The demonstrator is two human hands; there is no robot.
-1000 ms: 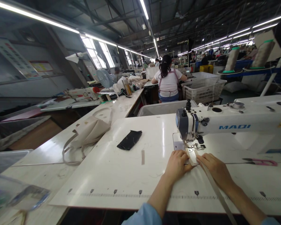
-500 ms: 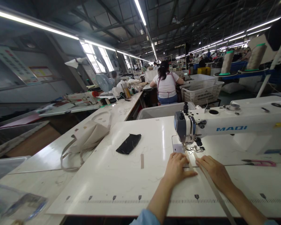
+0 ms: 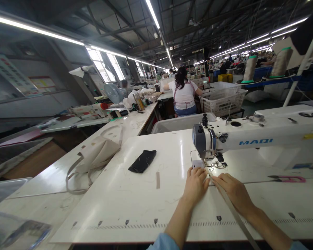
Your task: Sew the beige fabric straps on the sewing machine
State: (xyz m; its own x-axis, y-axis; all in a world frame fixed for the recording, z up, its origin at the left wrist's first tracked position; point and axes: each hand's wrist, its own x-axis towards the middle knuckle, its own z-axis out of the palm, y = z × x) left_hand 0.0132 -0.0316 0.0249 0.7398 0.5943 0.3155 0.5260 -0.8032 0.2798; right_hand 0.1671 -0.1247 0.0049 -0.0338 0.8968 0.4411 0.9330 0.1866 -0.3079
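A narrow beige fabric strap (image 3: 232, 209) runs from the sewing machine's needle area down over the table's front edge. My right hand (image 3: 233, 191) pinches it between thumb and fingers, just in front of the presser foot (image 3: 215, 164). Close beside it, my left hand (image 3: 196, 184) has its fingers bent and closed at the strap's upper end, left of the needle. The fingers partly cover that end. Above both hands is the head of the white sewing machine (image 3: 250, 133).
Pink-handled thread snips (image 3: 289, 178) lie to the right. Left of my hands are a black fabric piece (image 3: 142, 161) and a small beige strip (image 3: 158, 180). A beige bag piece (image 3: 99, 154) rests farther left. A co-worker (image 3: 184, 92) sits ahead, beside a white basket (image 3: 221, 102).
My left thumb has drawn in toward the fingers. My right hand has shifted left, closer to the left hand, bringing the strap with it. The view has turned slightly.
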